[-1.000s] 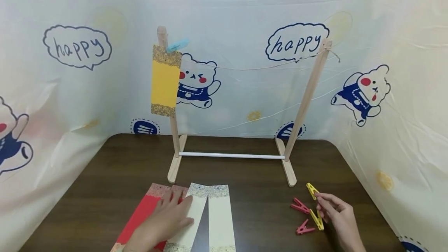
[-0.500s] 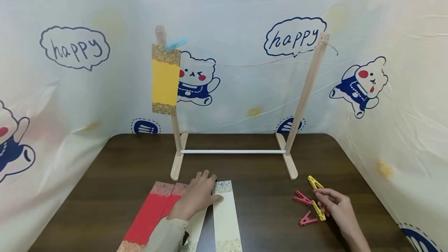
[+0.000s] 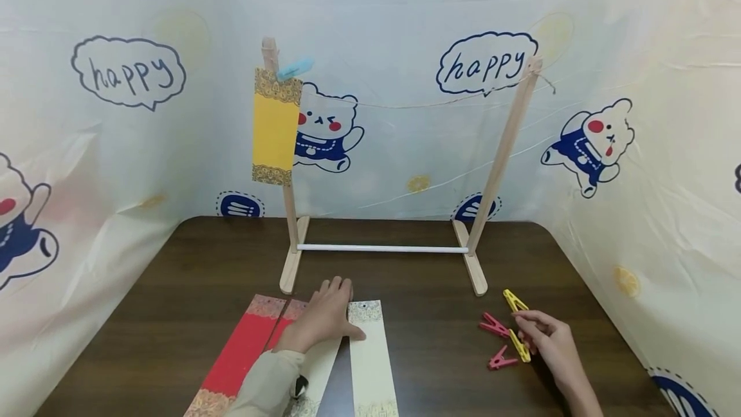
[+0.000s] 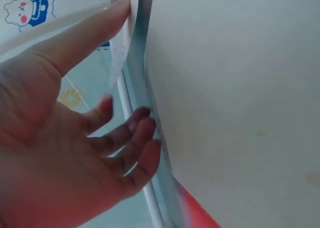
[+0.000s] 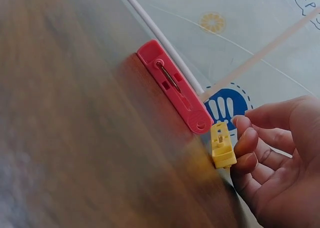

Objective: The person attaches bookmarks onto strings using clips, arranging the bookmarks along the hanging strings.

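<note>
My left hand (image 3: 321,320) reaches over the cream paper strips, fingers forward and thumb out to the right. Its thumb touches the right cream strip (image 3: 372,352) near the left edge. In the left wrist view the fingers (image 4: 145,158) are loosely bent beside a large pale card face. Partly covered by the arm is the left cream strip (image 3: 321,369). My right hand (image 3: 550,343) pinches the end of a yellow clothespin (image 3: 513,300) between thumb and forefinger. A second yellow clothespin (image 3: 519,346) lies under those fingers, beside pink clothespins (image 3: 494,325).
A wooden stand (image 3: 499,159) with a string (image 3: 399,107) stands at the back. On its left post hangs a yellow paper strip (image 3: 275,130) under a blue clothespin (image 3: 295,69). Red strips (image 3: 234,356) lie left on the dark table (image 3: 145,333).
My left hand has moved right, from the red and left cream strips to between the cream strips. The right hand stays at the yellow clothespin; the view shifts slightly.
</note>
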A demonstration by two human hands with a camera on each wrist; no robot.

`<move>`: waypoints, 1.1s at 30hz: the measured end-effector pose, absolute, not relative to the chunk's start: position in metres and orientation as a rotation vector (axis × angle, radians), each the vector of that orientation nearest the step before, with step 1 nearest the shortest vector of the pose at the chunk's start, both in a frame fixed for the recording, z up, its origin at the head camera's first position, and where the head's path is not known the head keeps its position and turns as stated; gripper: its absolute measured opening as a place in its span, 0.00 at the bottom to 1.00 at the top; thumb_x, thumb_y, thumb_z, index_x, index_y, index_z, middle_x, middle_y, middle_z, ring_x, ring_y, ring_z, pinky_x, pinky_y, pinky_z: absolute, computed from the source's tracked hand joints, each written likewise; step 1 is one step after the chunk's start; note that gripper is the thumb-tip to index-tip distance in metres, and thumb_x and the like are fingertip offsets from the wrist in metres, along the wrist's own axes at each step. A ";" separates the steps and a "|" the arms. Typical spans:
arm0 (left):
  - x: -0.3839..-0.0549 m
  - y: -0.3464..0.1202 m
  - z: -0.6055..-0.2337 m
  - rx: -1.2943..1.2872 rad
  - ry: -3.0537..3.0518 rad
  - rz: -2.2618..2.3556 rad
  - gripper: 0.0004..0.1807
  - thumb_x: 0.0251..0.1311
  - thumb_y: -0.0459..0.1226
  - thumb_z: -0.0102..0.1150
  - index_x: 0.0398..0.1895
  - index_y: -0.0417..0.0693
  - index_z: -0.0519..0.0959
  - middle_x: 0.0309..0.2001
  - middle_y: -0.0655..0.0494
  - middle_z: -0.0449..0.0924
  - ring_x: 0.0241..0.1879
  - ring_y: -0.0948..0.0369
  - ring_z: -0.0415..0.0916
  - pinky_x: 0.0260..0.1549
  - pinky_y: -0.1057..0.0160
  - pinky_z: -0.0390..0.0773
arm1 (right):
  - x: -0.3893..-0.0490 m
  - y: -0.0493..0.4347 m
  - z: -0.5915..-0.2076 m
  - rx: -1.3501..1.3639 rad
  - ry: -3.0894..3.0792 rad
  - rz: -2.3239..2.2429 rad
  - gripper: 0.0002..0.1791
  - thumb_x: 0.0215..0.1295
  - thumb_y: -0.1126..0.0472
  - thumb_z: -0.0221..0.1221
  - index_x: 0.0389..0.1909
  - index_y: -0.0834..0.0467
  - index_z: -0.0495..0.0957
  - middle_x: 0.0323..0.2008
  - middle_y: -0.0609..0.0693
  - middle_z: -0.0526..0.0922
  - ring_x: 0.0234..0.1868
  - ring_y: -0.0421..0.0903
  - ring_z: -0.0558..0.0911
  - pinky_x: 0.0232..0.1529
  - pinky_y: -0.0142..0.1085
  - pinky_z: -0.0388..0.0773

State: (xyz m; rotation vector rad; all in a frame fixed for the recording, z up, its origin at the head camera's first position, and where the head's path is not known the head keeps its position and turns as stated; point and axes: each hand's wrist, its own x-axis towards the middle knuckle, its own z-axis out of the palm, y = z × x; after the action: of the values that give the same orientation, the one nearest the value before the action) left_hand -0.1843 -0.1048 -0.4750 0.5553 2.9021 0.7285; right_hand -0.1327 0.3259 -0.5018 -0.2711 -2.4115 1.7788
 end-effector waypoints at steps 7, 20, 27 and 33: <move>-0.187 -0.108 -0.478 0.635 2.688 1.077 0.33 0.49 0.40 0.78 0.49 0.42 0.63 0.28 0.54 0.69 0.26 0.60 0.67 0.24 0.61 0.70 | -0.133 0.327 -0.504 -0.349 -2.454 1.753 0.18 0.69 0.58 0.63 0.49 0.70 0.81 0.23 0.52 0.82 0.21 0.40 0.76 0.21 0.33 0.76; -0.202 -0.109 -0.477 0.497 2.549 1.563 0.32 0.56 0.25 0.67 0.65 0.34 0.67 0.32 0.51 0.74 0.29 0.60 0.75 0.28 0.65 0.78 | -0.134 0.326 -0.500 -0.384 -2.486 1.713 0.19 0.69 0.58 0.63 0.50 0.69 0.80 0.25 0.53 0.82 0.22 0.41 0.76 0.23 0.35 0.77; -0.199 -0.109 -0.465 0.387 2.394 1.781 0.19 0.61 0.25 0.62 0.55 0.38 0.76 0.37 0.47 0.74 0.31 0.58 0.81 0.29 0.54 0.85 | -0.130 0.325 -0.500 -0.285 -2.674 1.515 0.24 0.62 0.48 0.68 0.50 0.61 0.83 0.32 0.50 0.79 0.30 0.40 0.74 0.29 0.32 0.73; -0.201 -0.115 -0.459 0.466 2.385 1.822 0.19 0.65 0.25 0.58 0.59 0.39 0.70 0.35 0.46 0.79 0.27 0.55 0.81 0.30 0.53 0.85 | -0.130 0.322 -0.498 -0.238 -2.840 1.280 0.16 0.54 0.53 0.74 0.37 0.58 0.82 0.30 0.49 0.76 0.30 0.41 0.73 0.30 0.32 0.69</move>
State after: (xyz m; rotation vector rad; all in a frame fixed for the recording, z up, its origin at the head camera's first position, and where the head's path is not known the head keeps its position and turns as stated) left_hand -0.2008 -0.1146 -0.4586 0.4659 2.3850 1.8218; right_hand -0.1299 0.3220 -0.4977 -0.2378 -2.8401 1.2801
